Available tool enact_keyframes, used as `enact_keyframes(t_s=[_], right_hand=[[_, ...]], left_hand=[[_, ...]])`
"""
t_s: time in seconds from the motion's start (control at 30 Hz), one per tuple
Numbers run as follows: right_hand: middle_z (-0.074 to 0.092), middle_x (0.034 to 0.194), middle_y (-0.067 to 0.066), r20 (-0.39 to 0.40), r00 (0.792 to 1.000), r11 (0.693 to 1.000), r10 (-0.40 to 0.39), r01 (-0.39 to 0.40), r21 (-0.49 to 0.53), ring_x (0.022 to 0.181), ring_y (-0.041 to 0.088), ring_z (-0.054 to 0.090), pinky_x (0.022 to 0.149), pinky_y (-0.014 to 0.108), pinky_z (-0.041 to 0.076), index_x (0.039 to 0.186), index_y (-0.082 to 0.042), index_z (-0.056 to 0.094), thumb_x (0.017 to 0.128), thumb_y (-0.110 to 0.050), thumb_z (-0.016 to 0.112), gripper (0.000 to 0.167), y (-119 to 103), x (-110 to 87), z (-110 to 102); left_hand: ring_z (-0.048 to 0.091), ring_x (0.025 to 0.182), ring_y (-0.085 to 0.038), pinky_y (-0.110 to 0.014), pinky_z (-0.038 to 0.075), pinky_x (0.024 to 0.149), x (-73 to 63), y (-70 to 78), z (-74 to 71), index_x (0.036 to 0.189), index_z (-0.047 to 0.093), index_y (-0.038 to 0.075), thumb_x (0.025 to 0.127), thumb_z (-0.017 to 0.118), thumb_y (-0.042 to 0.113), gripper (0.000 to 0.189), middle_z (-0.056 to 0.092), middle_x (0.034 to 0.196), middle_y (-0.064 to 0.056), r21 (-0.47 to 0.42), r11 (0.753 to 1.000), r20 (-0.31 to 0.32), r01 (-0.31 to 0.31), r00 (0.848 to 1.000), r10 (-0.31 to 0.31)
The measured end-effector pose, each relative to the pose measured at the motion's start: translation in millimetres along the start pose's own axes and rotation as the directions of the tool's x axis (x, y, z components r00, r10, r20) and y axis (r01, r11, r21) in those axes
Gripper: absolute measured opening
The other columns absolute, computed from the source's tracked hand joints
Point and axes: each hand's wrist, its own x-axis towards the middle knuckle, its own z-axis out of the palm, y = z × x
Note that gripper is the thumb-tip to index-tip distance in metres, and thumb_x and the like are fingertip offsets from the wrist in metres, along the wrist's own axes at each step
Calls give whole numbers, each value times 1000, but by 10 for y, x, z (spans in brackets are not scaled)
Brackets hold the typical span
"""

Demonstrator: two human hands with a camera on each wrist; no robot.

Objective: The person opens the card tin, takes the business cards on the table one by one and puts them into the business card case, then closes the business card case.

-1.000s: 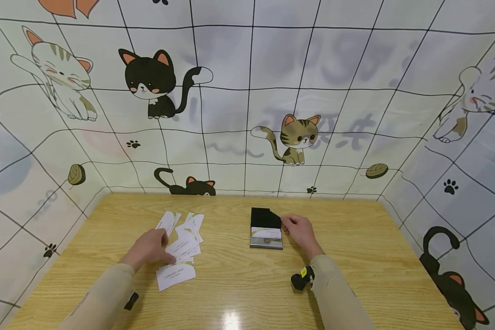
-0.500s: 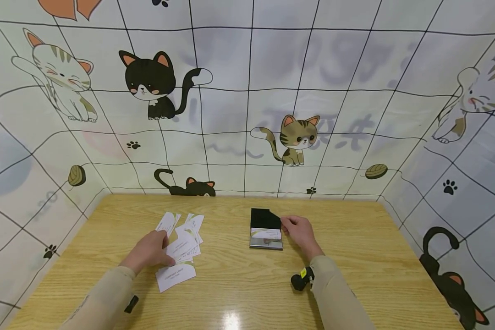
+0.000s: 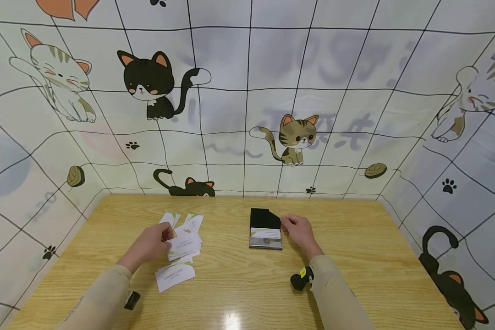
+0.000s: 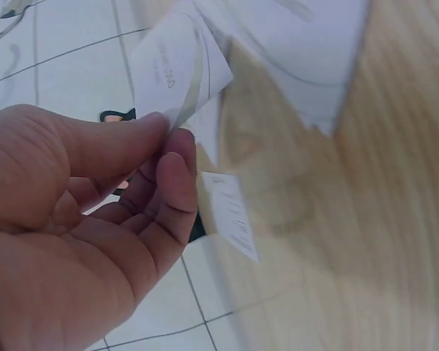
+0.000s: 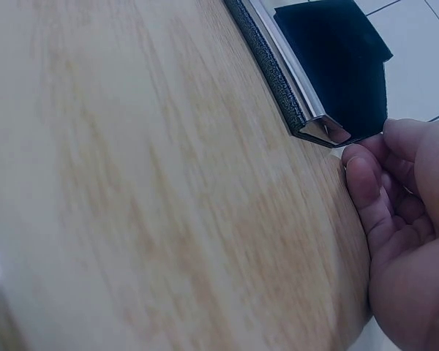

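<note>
My left hand pinches a white business card between thumb and fingertips, as the left wrist view shows. Around it on the table lies a loose spread of business cards, some overlapping. To the right sits a black card case with its lid raised and a metal inner edge. A card lies inside the case. At the case's right side, my right hand pinches the edge of the black lid between thumb and index finger.
The wooden table meets a cloth backdrop printed with cats at its back and sides. A black wrist camera is strapped by the right sleeve, and another dark device shows beside the left sleeve.
My left hand has shifted up and slightly away over the cards, its thumb drawn in from the lower card onto one it now pinches. The right hand and case stay put.
</note>
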Motion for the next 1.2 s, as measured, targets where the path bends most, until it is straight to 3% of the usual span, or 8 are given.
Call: enact_keyframes(t_s=[0.2, 0.6, 0.9, 1.2], right_hand=[[68, 84, 8, 8, 1000, 1000, -1, 1, -1, 77, 16, 62, 70, 27, 52, 94, -1, 74, 105, -23, 61, 28, -4, -6, -7], [67, 83, 5, 6, 1000, 1000, 13, -13, -10, 77, 17, 62, 73, 27, 51, 93, -3, 74, 105, -23, 60, 27, -22, -13, -6], [67, 83, 5, -2, 1000, 1000, 14, -14, -4, 77, 15, 61, 72, 27, 51, 93, -3, 74, 105, -22, 61, 26, -21, -14, -2], [67, 81, 5, -1, 1000, 1000, 18, -18, 1, 76, 17, 61, 72, 28, 51, 92, -3, 73, 105, -23, 61, 27, -34, -21, -1]], left_hand=[[52, 79, -20, -35, 44, 70, 34, 152, -32, 94, 61, 7, 89, 73, -2, 16, 57, 85, -3, -46, 998, -21, -38, 999, 37], [53, 78, -17, -32, 46, 72, 142, 418, 43, 92, 65, 8, 91, 73, -2, 13, 61, 84, -2, -129, 987, -73, -92, 994, 83], [57, 80, -16, -33, 49, 73, 263, 634, 169, 100, 69, 6, 94, 71, 0, 8, 66, 91, -2, -229, 969, -88, -89, 994, 70], [58, 78, -15, -32, 49, 72, 406, 890, 327, 96, 71, 7, 92, 74, 0, 9, 67, 88, -1, -291, 949, -131, -124, 987, 89]])
